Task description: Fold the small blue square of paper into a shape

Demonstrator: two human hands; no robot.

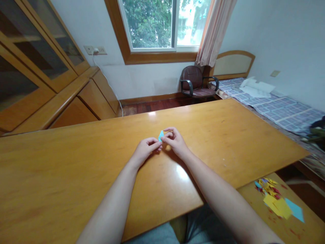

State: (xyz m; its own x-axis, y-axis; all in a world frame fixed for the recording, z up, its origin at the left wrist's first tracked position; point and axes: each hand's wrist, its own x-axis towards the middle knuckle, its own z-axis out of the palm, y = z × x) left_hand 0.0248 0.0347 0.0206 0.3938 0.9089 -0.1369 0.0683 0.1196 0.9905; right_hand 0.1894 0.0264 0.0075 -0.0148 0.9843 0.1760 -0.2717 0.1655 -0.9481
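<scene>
Glossy wooden table, matt paper.

Paper is held above the counter; beyond it are placed a cabinet at left, a bed at right, a chair between.

Your left hand and right hand are bare, as are your long, tapering left forearm and right forearm; you wear grey-blue cloth legwear, which looks darker on the right.
</scene>
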